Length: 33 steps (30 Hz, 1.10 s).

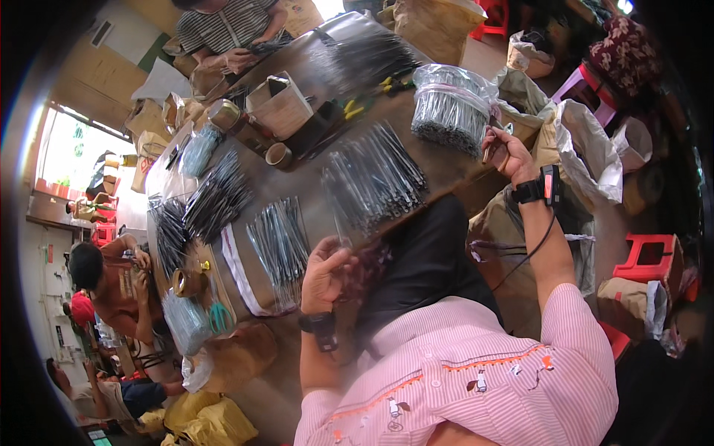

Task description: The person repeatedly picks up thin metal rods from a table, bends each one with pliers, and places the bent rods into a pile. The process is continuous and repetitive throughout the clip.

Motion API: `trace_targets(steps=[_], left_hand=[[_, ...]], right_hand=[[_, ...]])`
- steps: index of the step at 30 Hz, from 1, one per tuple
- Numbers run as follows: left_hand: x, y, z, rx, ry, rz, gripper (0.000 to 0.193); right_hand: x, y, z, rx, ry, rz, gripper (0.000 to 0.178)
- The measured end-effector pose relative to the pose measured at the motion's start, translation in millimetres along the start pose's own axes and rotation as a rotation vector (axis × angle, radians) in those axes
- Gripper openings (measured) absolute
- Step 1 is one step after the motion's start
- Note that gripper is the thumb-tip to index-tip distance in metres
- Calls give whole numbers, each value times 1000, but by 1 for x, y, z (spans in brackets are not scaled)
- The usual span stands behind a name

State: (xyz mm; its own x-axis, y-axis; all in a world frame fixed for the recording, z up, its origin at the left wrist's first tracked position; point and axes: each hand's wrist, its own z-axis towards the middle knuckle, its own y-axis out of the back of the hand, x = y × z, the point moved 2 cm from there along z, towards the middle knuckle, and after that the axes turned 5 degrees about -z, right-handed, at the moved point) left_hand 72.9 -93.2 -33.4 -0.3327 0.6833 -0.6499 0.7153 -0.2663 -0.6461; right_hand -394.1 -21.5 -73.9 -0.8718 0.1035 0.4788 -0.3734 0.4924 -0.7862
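Observation:
My left hand point(324, 276) is closed at the near table edge, thumb and fingers curled together. A blurred thin strip seems to rise from its fingertips, too faint to name. Just beyond lies a spread of thin grey metal strips point(379, 178); another row of them point(279, 241) lies to the left. My right hand point(509, 154) is pinched at the right table edge, and what is between its fingers is not clear. Beside it stands a thick bundle of thin strips point(450, 111), wrapped in clear plastic with a pale pink band around it.
On the brown table point(327, 230) are a cardboard box point(279, 108), a tape roll point(279, 155), yellow-handled pliers point(353, 110), teal-handled scissors point(219, 316) and darker strip piles point(217, 197). Co-workers sit across point(230, 44) and left point(119, 279). Sacks point(587, 149) and a red stool point(651, 256) stand right.

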Motion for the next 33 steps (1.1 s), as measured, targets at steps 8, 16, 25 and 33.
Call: trace_targets(steps=[8,16,25,33], left_hand=[[11,-7,-12,-52,63,-15,30],[31,-39,-7,56,87,124,23],[43,-87,4,169,-30,209,17],[42,-80,5,152,-112,253,15]], right_hand=[[-32,-7,-30,91,-45,-138,9],[-74,-63,-96,94,85,-505,7],[-127,-115,-134,131,284,-711,15],[-151,-113,-142,130,273,-759,8]])
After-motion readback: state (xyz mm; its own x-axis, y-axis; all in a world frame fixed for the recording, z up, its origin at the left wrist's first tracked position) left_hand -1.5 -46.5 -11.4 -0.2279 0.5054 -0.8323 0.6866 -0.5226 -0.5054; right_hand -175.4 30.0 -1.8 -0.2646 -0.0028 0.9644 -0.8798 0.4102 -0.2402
